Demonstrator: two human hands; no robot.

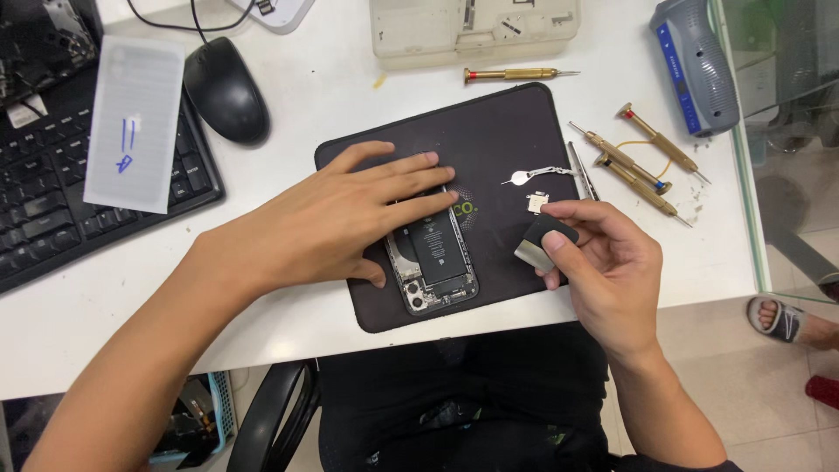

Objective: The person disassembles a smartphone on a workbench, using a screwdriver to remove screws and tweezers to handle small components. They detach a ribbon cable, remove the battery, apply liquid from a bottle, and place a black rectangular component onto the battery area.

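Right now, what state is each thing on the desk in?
Phone: opened, back up, battery showing, flat on the mat.
Left hand: pressed flat on the phone.
Right hand: holding a small dark part above the mat.
Mat: flat on the desk.
Screwdrivers: lying loose, unused.
Mouse: untouched.
Keyboard: partly covered by a sheet.

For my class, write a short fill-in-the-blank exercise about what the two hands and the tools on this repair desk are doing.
1. The left hand rests flat on an opened ____ lying on the dark mat.
2. The right hand pinches a small black and ____ part.
3. Left of the mat sits a black computer ____.
4. Three brass-handled ____ lie right of the mat.

Missing words: phone; silver; mouse; screwdrivers
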